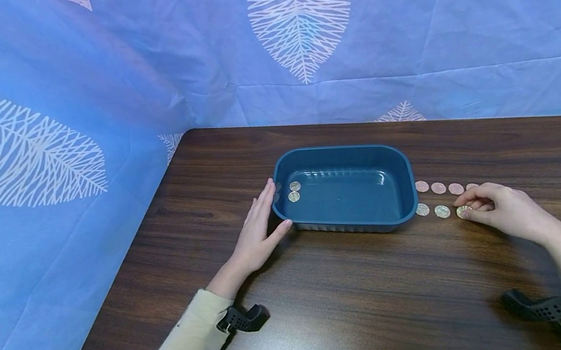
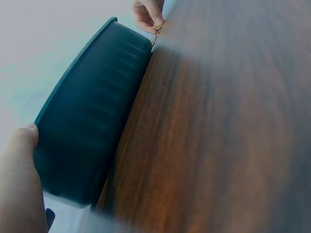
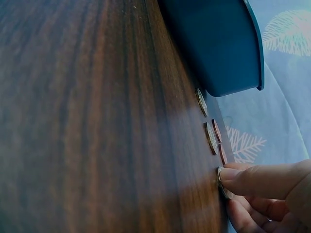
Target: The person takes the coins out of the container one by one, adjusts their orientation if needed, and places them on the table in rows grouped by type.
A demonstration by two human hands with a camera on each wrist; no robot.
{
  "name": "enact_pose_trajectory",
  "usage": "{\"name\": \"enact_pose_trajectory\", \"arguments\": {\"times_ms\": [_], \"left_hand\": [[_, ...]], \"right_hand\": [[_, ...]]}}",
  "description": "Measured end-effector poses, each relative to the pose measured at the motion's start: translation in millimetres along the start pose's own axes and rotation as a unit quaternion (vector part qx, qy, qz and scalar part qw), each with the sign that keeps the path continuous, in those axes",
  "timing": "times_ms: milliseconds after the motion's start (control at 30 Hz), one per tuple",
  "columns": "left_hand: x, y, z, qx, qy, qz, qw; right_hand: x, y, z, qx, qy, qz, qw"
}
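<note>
A blue plastic tub [image 1: 352,222] stands on the table, with two silver-coloured coins [image 1: 294,196] lying inside near its left end. My left hand [image 1: 256,232] rests against the tub's left side, fingers straight and thumb by the near corner. To the right of the tub, my right hand [image 1: 506,209] pinches a silver-coloured coin [image 1: 462,211] between thumb and fingers at table level. Two more silver-coloured coins [image 1: 442,212] lie left of that hand in the front row. Behind them runs a row of copper-coloured coins [image 1: 438,188], its right end partly hidden by the fingers.
The dark wood-grain table [image 1: 357,296] has its back edge beyond the tub and its left edge beside the left arm. A blue cloth [image 1: 208,41] with white leaf patterns hangs behind and to the left. Each wrist wears a black strap [image 1: 244,317].
</note>
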State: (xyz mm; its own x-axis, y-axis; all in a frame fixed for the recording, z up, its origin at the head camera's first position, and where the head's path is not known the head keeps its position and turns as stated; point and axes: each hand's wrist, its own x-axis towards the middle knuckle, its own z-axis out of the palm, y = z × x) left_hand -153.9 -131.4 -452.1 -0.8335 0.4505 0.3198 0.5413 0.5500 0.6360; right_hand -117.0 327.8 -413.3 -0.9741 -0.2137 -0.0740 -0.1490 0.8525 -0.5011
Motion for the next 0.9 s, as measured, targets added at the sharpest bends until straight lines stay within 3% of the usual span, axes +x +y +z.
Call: {"name": "enact_pose_trajectory", "arguments": {"times_ms": [300, 567, 733, 900], "left_hand": [[0.0, 0.9, 0.4, 0.003, -0.001, -0.004, 1.0], [0.2, 0.2, 0.8, 0.005, 0.001, 0.0, 1.0], [0.6, 0.0, 0.7, 0.006, 0.0, 0.0, 1.0], [0.2, 0.5, 0.0, 0.006, 0.0, -0.003, 1.0]], "right_hand": [[-1.2, -2.1, 0.2, -0.003, 0.014, -0.01, 0.9999], [-0.7, -7.5, 0.5, -0.023, 0.058, -0.05, 0.9968], [5.3, -24.7, -7.0, -0.006, 0.092, -0.065, 0.9936], [19.3, -55.4, -14.7, 0.009, 0.128, -0.084, 0.9881]]}}
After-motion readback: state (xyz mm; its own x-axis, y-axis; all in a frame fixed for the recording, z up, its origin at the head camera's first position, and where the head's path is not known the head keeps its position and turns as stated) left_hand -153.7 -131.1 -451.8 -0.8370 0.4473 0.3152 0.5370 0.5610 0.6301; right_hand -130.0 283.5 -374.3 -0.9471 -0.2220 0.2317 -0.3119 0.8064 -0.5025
